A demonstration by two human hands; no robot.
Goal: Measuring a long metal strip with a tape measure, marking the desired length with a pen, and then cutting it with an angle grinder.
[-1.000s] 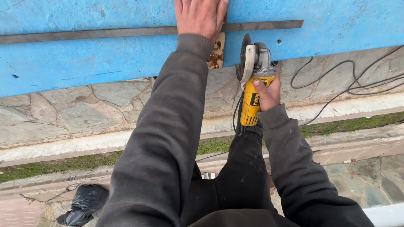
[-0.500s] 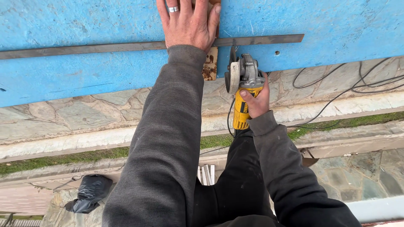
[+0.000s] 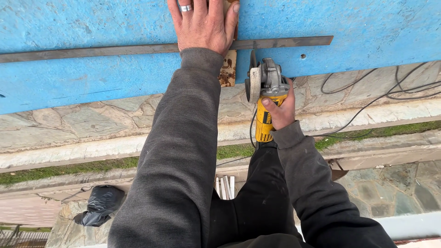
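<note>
Right hand [image 3: 281, 109] grips grinder [image 3: 265, 96] handle; disc beside bar [image 3: 275, 43].

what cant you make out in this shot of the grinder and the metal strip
Head view only:
- Metal strip: its middle lies under the left hand; its left end is cut by the frame edge.
- Left fingertips: cut by the top edge.
- Angle grinder: disc seen edge-on, spinning or not unclear; right hand covers the handle.

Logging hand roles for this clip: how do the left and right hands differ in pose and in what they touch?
The left hand lies flat, fingers spread, pressing the long metal bar against the blue surface; the right hand is curled around the yellow angle grinder. The left wears a ring; the right shows none. Both have dark grey sleeves.
</note>
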